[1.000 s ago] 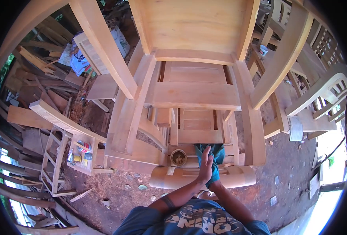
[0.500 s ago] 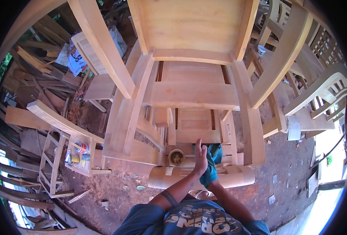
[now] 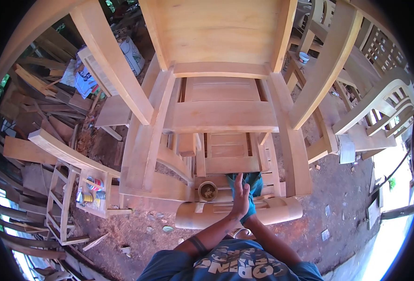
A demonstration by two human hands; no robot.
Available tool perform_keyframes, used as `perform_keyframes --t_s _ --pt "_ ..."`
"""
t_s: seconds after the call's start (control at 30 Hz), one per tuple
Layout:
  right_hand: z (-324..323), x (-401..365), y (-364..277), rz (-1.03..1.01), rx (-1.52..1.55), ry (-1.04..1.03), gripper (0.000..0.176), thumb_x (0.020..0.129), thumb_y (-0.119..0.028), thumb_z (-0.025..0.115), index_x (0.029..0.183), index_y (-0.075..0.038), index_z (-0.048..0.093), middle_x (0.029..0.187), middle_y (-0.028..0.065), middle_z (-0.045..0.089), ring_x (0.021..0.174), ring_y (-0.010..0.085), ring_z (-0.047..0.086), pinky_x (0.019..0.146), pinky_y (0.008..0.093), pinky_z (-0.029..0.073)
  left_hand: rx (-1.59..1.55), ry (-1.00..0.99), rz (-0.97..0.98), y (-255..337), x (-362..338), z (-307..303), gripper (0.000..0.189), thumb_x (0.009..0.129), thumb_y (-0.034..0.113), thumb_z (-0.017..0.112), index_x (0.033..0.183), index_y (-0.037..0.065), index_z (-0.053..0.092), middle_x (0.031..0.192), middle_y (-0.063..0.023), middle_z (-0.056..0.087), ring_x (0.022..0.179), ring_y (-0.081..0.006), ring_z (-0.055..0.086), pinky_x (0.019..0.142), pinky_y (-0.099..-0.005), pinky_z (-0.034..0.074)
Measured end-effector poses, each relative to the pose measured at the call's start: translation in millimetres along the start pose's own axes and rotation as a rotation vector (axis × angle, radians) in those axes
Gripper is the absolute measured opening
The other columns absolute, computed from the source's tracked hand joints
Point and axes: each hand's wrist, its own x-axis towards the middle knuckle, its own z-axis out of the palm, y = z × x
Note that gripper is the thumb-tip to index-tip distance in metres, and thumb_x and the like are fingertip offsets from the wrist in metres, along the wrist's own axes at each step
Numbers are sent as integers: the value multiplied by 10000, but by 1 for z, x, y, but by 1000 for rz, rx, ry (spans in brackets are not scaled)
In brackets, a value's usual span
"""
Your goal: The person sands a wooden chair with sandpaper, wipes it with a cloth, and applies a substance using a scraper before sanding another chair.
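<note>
At the far left, small paint-style cans stand grouped on a pale, unfinished wooden seat, which seems to serve as a shelf off the littered ground. Toward the middle, a round container with mottled brown contents sits upright near the front of the pale wooden chair frame, probably so it is within easy reach. Just right of it, the left hand is open and nearly flat, fingers straight and pointing away from the body, palm side turned to a crumpled teal cloth; this likely presses the cloth in place. The right hand is hidden by the cloth, which looks wrapped over it, so its grip cannot be told. Below, a curved wooden piece lies crosswise, close to the person's body.
</note>
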Motion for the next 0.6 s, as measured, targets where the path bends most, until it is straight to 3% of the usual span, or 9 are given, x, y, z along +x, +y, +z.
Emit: perform_keyframes --t_s 0.07,0.13,0.27,0.6 --pt "-1 -1 0 3 -7 20 493 974 -204 377 1433 -62 264 1459 82 277 1365 215 226 1094 320 226 -140 -43 -176 12 8 -2 621 966 408 388 1418 3 255 1449 -202 285 1368 -314 239 1118 -389 171" --pt "-2 -1 -1 7 -3 41 496 971 -205 383 1431 -61 268 1459 83 280 1364 219 229 1093 320 227 -376 -150 -537 48 24 -20 649 960 434 387 1419 -3 247 1451 -207 279 1371 -326 232 1119 -404 165" --pt "-7 1 -5 67 91 75 502 964 -207 395 1428 -60 275 1458 86 284 1361 225 236 1090 321 231 -275 -210 -351 50 30 -20 762 932 535 367 1425 -25 206 1463 -245 231 1378 -367 197 1118 -427 152" --pt "-17 7 -21 233 265 116 516 947 -212 425 1421 -56 292 1456 95 296 1356 242 253 1084 323 240 -304 -273 -361 55 48 -11 837 919 594 325 1442 -28 126 1485 -275 96 1387 -392 141 1114 -461 133"
